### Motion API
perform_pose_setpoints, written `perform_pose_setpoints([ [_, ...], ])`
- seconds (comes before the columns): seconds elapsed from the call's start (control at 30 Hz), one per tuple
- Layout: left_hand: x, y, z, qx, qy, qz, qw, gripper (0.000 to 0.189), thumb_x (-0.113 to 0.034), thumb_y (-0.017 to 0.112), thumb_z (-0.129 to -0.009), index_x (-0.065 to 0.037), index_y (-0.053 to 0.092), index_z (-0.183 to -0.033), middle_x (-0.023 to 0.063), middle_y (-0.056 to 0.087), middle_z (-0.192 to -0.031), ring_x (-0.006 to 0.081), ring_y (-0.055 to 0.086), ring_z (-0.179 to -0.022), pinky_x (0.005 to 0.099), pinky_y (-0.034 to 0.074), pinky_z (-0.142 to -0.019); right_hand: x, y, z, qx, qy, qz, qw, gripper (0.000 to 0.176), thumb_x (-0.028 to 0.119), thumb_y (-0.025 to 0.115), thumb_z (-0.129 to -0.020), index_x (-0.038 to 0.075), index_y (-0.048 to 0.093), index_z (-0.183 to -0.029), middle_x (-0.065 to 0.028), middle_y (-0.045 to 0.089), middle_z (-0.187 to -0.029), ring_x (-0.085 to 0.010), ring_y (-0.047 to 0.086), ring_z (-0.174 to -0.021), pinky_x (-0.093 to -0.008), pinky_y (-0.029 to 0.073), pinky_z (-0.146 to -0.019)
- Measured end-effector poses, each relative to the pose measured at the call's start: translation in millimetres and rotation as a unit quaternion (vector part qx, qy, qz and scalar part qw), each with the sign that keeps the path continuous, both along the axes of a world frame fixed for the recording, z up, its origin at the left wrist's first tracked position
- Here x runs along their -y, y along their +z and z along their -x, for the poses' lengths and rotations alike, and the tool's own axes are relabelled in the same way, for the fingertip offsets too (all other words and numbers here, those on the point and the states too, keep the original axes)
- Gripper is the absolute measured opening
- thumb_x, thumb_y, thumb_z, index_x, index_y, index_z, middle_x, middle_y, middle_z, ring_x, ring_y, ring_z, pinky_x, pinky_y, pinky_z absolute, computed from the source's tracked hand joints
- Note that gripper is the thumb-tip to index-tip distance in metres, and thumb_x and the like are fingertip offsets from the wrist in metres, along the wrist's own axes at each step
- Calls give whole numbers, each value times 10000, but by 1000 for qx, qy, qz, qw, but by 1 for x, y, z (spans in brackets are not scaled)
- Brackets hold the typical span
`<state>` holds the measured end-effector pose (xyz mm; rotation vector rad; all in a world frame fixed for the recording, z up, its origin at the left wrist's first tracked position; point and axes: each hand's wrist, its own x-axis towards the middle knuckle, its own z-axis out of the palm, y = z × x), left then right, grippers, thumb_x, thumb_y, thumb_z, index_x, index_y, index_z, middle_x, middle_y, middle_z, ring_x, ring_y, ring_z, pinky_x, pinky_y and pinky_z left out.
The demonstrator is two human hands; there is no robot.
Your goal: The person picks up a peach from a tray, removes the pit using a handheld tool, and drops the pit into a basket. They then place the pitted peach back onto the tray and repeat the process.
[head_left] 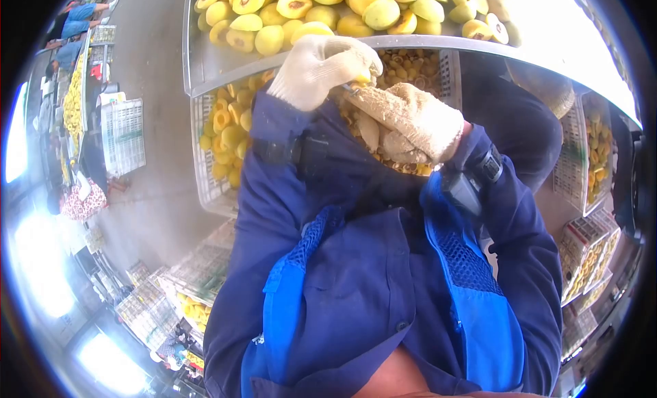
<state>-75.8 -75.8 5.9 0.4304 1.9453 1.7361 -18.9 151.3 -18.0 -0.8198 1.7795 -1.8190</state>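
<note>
Both my hands wear gloves and meet just below the edge of a metal tray. My left hand [321, 66], in a whitish knit glove, has its fingers curled around a yellow peach half [361, 79], mostly hidden by the fingers. My right hand [414, 121], in a soiled tan glove, is closed on a small metal-tipped tool [350, 89] that points at the fruit. Its handle is hidden, so its exact kind cannot be made out. Above the hands, halved peaches [294, 4] lie piled on the metal tray [226, 69], some with pits showing.
Left of my lap stands a crate [205, 172] of peach halves. Beneath my hands another crate [450, 76] holds pits and scraps. More filled crates [582, 254] stand at the right. Across the floor, other people [79, 18] are beside a long fruit-covered table [74, 110].
</note>
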Motion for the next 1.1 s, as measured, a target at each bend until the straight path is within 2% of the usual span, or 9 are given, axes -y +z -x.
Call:
perform_pose_setpoints([
  [0.27,-23,-19,-11,17,57,-298,953,395,-323,628,-1044,56,740,-1048,171,783,-1000,250,748,-814,357,610,-749,23,-4,-36,606,-1,252,754,494,513,590,-1136,92,703,-903,-2,584,-639,-103,477,-469,-273,330,-459],
  [0.37,-19,-35,-10,89,142,-388,906,524,-501,519,-1102,-5,676,-1164,224,740,-1062,333,740,-837,395,593,-685,24,9,-43,460,-34,64,885,470,505,593,-1141,90,709,-953,-25,618,-705,-124,539,-510,-310,410,-485],
  [0.43,-17,-34,-6,117,264,-401,869,499,-447,556,-1103,32,690,-1138,211,760,-1031,312,754,-786,365,607,-655,33,-9,-44,61,-135,-96,984,418,441,559,-1155,75,720,-1036,-109,708,-799,-239,707,-624,-445,574,-590],
  [0.5,6,-14,-16,-14,321,-150,935,332,-318,676,-1054,7,733,-1092,163,776,-1004,277,751,-779,359,588,-653,11,-19,-33,-159,2,-503,849,401,384,518,-1154,60,733,-1058,-171,770,-894,-348,784,-773,-522,619,-684],
  [0.57,46,-18,-26,-58,345,-35,936,258,-263,667,-1069,-15,732,-1040,133,781,-986,220,726,-742,321,569,-630,-17,-55,-39,-202,28,-547,812,442,378,493,-1147,69,752,-964,-196,788,-900,-413,781,-810,-545,615,-691],
  [0.73,74,14,-41,-496,-1,520,696,194,-313,788,-869,-128,752,-913,70,656,-768,297,698,-728,423,567,-645,-17,-28,-35,-134,-226,-492,830,502,483,617,-1095,69,738,-839,-214,755,-815,-464,737,-771,-582,584,-698],
  [0.93,51,29,-37,-527,-44,450,720,239,-364,774,-878,-134,720,-841,50,613,-727,262,672,-677,431,528,-610,-18,-48,-28,-113,-114,-585,795,615,557,552,-1110,13,775,-930,-280,751,-878,-496,741,-885,-570,578,-832],
  [1.03,54,32,-24,-573,-29,411,709,238,-344,761,-893,-126,710,-814,62,626,-716,282,671,-663,444,529,-613,-10,-12,-33,30,-208,-372,904,645,568,502,-1115,24,797,-935,-265,768,-887,-492,748,-921,-562,591,-859],
  [1.1,42,36,-19,-510,3,434,743,212,-316,760,-915,-107,762,-877,83,725,-793,286,718,-710,430,559,-644,-21,-47,-24,-46,-102,-598,794,673,602,502,-1107,17,795,-951,-269,767,-897,-488,750,-920,-553,590,-861],
])
